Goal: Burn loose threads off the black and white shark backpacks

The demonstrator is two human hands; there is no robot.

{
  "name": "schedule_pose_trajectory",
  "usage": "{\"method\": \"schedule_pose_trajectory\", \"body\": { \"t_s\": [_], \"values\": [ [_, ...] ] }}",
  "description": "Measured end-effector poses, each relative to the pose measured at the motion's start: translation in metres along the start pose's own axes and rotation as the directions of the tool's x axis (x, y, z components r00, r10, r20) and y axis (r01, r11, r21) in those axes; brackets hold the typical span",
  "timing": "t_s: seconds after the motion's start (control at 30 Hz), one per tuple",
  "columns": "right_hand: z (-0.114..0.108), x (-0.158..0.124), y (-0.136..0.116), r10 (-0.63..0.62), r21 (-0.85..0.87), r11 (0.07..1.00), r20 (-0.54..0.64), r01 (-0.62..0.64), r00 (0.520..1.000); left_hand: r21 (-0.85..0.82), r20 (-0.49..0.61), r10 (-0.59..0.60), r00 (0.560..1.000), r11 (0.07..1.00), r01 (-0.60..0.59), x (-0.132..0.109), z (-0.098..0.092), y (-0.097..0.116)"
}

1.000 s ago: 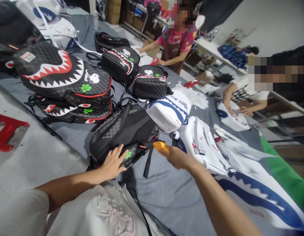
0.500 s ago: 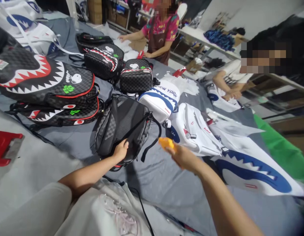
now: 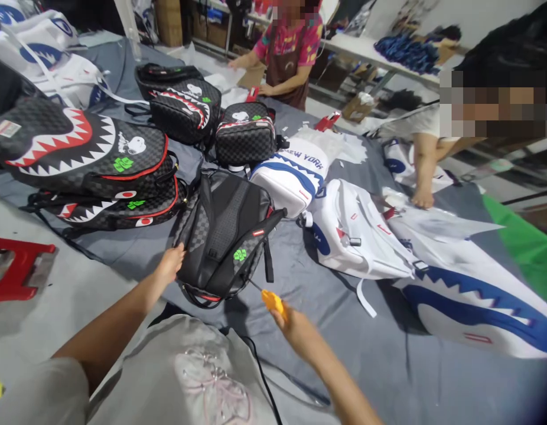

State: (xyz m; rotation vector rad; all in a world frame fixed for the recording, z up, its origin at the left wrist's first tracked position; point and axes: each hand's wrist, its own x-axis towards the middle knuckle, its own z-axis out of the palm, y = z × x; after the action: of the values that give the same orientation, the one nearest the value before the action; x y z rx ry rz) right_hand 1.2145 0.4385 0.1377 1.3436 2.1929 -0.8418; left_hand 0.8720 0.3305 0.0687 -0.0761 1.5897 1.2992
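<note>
Worktop (image 3: 357,336): grey-covered.
Left hand (image 3: 169,265): touches edge of checkered backpack (image 3: 231,206), maybe for steadying; grip unclear.
Right hand (image 3: 298,330): grip closed around orange-handled tool (image 3: 272,302).

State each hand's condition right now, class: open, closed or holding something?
Left hand: at the edge of the black checkered backpack; grip cannot be told.
Right hand: closed, holding an orange-handled tool.

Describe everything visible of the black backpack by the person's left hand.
The black backpack lies strap side up on grey cloth, apparently leathery, partly checkered, with a textured centre panel. One shoulder strap bears a green patch and red label. The left hand touches its edge; whether the orange tool does is unclear.
</note>
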Motion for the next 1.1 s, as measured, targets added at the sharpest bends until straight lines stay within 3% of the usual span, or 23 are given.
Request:
{"method": "schedule_pose_trajectory", "body": {
  "t_s": [0.17,0.3,0.43,0.53,0.7,0.83,0.93,1.1],
  "values": [
    [0.051,0.029,-0.04,-0.098,0.179,0.978,-0.071,0.109,0.993,-0.18,0.303,-0.114,0.946,0.968,0.175,0.016,0.011,-0.006],
    [0.062,0.036,-0.051,-0.128,0.078,0.987,-0.119,0.138,0.985,-0.28,0.463,-0.073,0.883,0.934,0.224,0.021,0.018,-0.015],
    [0.066,0.024,-0.029,0.053,-0.13,0.988,-0.186,-0.079,0.981,-0.356,0.507,-0.037,0.861,0.901,0.248,0.03,0.011,-0.023],
    [0.074,0.026,-0.028,0.123,-0.164,0.971,-0.273,-0.172,0.954,-0.359,0.542,-0.066,0.838,0.883,0.302,0.036,0.01,-0.026],
    [0.089,0.051,-0.047,0.148,-0.127,0.973,-0.29,-0.191,0.946,-0.34,0.568,-0.106,0.816,0.873,0.35,0.039,0.014,-0.022],
    [0.088,0.064,-0.048,0.136,-0.106,0.98,-0.276,-0.171,0.951,-0.336,0.578,-0.106,0.809,0.872,0.355,0.038,0.016,-0.019],
    [0.085,0.061,-0.044,0.136,-0.086,0.982,-0.274,-0.166,0.952,-0.344,0.603,-0.086,0.793,0.869,0.356,0.036,0.012,-0.017],
    [0.089,0.032,-0.035,0.147,-0.066,0.983,-0.269,-0.17,0.952,-0.388,0.638,-0.026,0.77,0.852,0.351,0.037,0.003,-0.015]
  ]
}}
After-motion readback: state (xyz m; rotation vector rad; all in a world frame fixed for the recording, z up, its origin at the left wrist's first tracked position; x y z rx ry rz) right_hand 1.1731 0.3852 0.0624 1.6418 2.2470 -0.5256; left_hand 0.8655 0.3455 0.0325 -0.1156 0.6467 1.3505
